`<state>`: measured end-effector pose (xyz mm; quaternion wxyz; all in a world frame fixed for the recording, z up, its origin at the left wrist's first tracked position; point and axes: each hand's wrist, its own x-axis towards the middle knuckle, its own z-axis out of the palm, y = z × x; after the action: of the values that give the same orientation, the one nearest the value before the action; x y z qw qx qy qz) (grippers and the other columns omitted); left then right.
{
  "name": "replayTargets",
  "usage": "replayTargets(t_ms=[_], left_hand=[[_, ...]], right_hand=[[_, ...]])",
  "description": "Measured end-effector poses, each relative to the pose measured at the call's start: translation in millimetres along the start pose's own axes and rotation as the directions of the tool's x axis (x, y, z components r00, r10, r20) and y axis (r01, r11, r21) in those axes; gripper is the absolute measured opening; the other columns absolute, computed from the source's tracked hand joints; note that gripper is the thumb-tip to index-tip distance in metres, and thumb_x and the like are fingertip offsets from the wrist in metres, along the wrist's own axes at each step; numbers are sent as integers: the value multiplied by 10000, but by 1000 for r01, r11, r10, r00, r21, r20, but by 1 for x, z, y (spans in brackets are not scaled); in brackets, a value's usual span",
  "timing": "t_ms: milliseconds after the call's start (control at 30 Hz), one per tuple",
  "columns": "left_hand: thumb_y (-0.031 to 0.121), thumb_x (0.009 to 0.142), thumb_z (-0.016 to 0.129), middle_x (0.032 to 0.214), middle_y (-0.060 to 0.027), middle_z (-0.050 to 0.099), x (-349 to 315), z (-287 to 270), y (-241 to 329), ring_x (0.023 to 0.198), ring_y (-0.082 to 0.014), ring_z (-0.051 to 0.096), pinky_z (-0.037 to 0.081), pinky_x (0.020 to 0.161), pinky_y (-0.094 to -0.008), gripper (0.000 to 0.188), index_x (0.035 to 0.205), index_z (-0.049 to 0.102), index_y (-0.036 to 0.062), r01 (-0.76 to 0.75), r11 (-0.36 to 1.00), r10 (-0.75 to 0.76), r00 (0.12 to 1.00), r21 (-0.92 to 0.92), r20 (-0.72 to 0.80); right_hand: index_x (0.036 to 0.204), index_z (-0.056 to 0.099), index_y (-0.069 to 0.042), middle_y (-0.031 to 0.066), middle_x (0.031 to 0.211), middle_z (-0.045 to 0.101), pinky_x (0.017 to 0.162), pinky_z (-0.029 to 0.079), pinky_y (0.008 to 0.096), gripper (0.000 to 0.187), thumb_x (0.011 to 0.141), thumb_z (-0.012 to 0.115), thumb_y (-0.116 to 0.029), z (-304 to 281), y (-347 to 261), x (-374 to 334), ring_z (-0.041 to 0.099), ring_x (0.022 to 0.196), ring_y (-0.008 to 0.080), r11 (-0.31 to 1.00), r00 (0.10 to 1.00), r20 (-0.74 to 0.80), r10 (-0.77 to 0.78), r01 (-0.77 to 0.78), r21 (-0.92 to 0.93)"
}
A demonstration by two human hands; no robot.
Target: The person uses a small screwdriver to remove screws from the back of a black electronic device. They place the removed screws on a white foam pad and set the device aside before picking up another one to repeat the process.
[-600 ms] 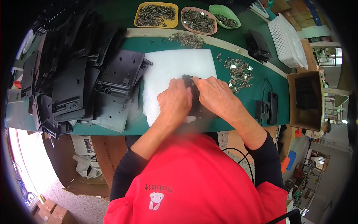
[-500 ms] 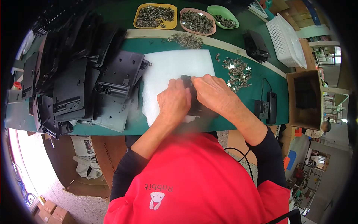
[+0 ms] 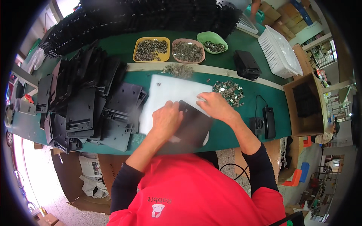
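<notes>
A dark, flat plastic panel (image 3: 193,126) lies tilted on a white foam sheet (image 3: 166,87) in front of me. My left hand (image 3: 166,119) is closed over the panel's left edge with curled fingers. By the panel's upper right corner is my right hand (image 3: 218,106), its fingertips pinched together over the foam; what they hold, if anything, is too small to make out. Loose small metal pieces (image 3: 230,94) are spread on the green table just beyond my right hand. Another heap of small metal pieces (image 3: 178,71) sits behind the foam.
Dark plastic panels (image 3: 81,109) are piled at the left. A yellow tray (image 3: 168,51), a pink tray (image 3: 204,52) and a green tray (image 3: 200,37) hold metal pieces at the back. Rightward are stacked black parts (image 3: 247,64), a white basket (image 3: 281,56), a black device (image 3: 268,122) and a cardboard box (image 3: 320,113).
The view has shifted, bringing more of the table's back into sight. My right hand has moved off the panel's top edge to the right, and the panel shows more of its smooth face.
</notes>
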<state>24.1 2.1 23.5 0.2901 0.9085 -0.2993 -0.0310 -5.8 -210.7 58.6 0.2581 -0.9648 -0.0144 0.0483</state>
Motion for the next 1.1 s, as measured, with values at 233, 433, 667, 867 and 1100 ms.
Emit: replayTargets(t_ms=[233,433,667,867,1100], left_hand=[[173,824,652,929,-196,604,36,-9,-1,863,-380,626,511,754,-452,284,1066,671,26,-118,992,108,982,54,156],[146,804,661,915,-197,601,21,-13,4,838,-403,615,507,753,-462,264,1033,666,16,-26,1000,28,989,-16,144],[167,789,651,883,-176,616,13,-24,1,835,-388,620,508,758,-456,280,1024,668,15,-4,999,13,973,-39,231],[166,775,643,884,-169,622,11,-28,3,835,-372,622,509,750,-445,297,1037,679,32,-20,998,35,969,-62,246],[153,778,672,921,-162,637,22,-33,7,876,-332,619,501,759,-423,323,1074,678,24,-130,991,128,983,7,129]], right_hand=[[867,660,18,262,763,630,692,491,470,210,867,587,-179,-2,41,47,628,745,438,977,945,-312,92,-25,212],[918,688,-19,219,857,646,740,508,464,168,831,652,-159,8,85,103,635,812,412,996,882,-463,88,-84,30],[894,677,-30,178,892,643,757,508,464,127,818,664,-132,9,92,111,631,862,382,1000,930,-369,10,-11,-2],[853,656,-29,156,927,645,764,510,477,119,838,629,-143,11,88,109,625,877,388,999,909,-417,-21,8,-33],[875,661,-15,22,533,532,403,395,264,145,867,661,-160,-7,25,51,492,427,100,726,946,-39,321,-219,652]])
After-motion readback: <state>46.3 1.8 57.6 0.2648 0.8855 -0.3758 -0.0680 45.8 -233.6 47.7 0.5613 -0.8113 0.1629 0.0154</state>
